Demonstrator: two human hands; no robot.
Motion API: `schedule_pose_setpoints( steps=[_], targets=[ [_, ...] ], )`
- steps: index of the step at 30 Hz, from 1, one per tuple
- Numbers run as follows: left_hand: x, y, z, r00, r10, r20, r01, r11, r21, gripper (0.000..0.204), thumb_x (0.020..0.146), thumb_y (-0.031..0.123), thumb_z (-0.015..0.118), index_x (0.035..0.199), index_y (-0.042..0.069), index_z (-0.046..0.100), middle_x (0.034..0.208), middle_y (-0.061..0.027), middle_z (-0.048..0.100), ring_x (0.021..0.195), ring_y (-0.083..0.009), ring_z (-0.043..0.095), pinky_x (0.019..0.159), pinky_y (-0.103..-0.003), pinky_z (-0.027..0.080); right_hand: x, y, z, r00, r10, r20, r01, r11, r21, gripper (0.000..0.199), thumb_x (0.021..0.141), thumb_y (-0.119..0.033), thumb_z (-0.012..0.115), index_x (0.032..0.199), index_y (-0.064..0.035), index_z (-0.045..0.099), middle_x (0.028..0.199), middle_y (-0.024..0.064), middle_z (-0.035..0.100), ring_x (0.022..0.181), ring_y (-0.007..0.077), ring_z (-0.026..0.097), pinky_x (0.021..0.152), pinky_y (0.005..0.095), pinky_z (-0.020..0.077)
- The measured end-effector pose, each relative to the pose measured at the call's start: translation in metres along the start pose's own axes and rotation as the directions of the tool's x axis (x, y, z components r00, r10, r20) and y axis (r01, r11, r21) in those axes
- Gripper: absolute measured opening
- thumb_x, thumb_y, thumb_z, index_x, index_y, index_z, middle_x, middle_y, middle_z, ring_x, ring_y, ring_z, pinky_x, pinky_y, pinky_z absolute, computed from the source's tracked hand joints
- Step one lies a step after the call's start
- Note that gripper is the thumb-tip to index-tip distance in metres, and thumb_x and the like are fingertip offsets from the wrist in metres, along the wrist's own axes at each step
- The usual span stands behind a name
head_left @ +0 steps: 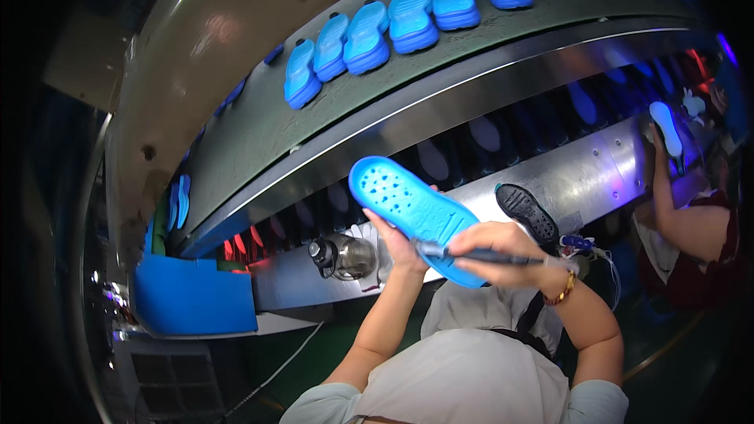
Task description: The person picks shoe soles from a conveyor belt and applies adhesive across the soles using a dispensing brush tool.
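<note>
A bright blue shoe sole (pixel 424 216) with small holes toward its far left end is held up slantwise before me. My left hand (pixel 404 253) grips it from below and along its near edge. My right hand (pixel 500 245) is closed round the dark handle of a brush (pixel 510 258), whose pale tip lies over the sole's near edge, close to my left fingers; whether it touches the sole I cannot tell. Just beyond my right hand, a black sole (pixel 528 213) with holes lies on the metal ledge.
Across the far side runs a green belt (pixel 259 153) carrying several blue soles (pixel 412 20). A clear bottle (pixel 353 257) with a black lid stands on the metal ledge (pixel 597 165). A blue box-shaped panel (pixel 192 294) is at left. At right, a co-worker's hand holds a sole (pixel 666 129).
</note>
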State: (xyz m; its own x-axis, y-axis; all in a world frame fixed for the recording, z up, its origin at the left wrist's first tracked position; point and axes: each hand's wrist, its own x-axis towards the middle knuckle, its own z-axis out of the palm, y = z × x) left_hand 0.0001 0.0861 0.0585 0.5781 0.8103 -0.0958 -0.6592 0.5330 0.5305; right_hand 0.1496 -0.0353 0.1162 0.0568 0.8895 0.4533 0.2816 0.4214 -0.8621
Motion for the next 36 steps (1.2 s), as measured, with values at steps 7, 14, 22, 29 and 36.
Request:
schedule_pose_setpoints(
  steps=[7,14,22,29,36],
  targets=[
    [0.005,0.005,0.016,1.000,0.017,-0.021,-0.016,0.999,0.033,0.088,0.074,0.077,0.025,0.122,0.005,0.043,0.110,-0.0194,0.054,0.098,-0.0338,0.054,0.089,-0.048,0.042,-0.010,0.012,-0.020,0.994,0.106,-0.027,-0.102,0.988,0.119,0.019,0.069,0.000,0.067,0.088,0.0000,0.064,0.089,0.0138,0.065,0.084,0.0236,0.064,0.076,0.0303,0.0504],
    [0.011,0.013,0.031,1.000,0.001,0.027,-0.002,0.999,0.050,0.091,0.072,0.079,0.027,0.118,0.002,0.044,0.105,-0.0168,0.055,0.095,-0.0342,0.053,0.093,-0.054,0.035,-0.023,-0.001,-0.035,0.997,0.036,0.064,-0.053,0.961,0.271,0.018,0.070,0.000,0.066,0.088,0.0011,0.064,0.088,0.0129,0.065,0.080,0.0212,0.064,0.072,0.0286,0.0503],
    [0.012,0.011,0.037,0.997,0.032,0.075,-0.037,0.997,0.067,0.091,0.072,0.078,0.029,0.117,0.000,0.045,0.105,-0.0164,0.054,0.093,-0.0338,0.053,0.094,-0.053,0.035,-0.035,0.007,-0.033,0.983,-0.047,0.175,-0.006,0.956,0.294,0.018,0.071,-0.005,0.067,0.089,-0.0022,0.065,0.088,0.0116,0.065,0.086,0.0224,0.063,0.079,0.0291,0.0479],
    [0.021,0.010,0.041,0.991,0.065,0.121,-0.071,0.996,0.045,0.091,0.069,0.079,0.033,0.116,0.002,0.046,0.105,-0.0163,0.054,0.094,-0.0343,0.053,0.095,-0.053,0.035,-0.033,0.017,-0.024,0.993,-0.092,0.078,0.078,0.984,0.159,0.020,0.069,-0.004,0.069,0.089,-0.0004,0.064,0.090,0.0129,0.065,0.086,0.0229,0.063,0.078,0.0302,0.0486],
    [0.023,0.013,0.045,0.998,0.056,0.037,-0.057,0.997,0.043,0.095,0.067,0.080,0.036,0.116,-0.001,0.046,0.104,-0.0164,0.056,0.093,-0.0326,0.054,0.095,-0.052,0.035,-0.026,0.036,-0.027,0.993,0.096,-0.071,-0.068,0.942,0.329,0.018,0.071,0.000,0.068,0.089,0.0002,0.065,0.092,0.0124,0.065,0.085,0.0184,0.063,0.077,0.0279,0.0483]
  ],
)
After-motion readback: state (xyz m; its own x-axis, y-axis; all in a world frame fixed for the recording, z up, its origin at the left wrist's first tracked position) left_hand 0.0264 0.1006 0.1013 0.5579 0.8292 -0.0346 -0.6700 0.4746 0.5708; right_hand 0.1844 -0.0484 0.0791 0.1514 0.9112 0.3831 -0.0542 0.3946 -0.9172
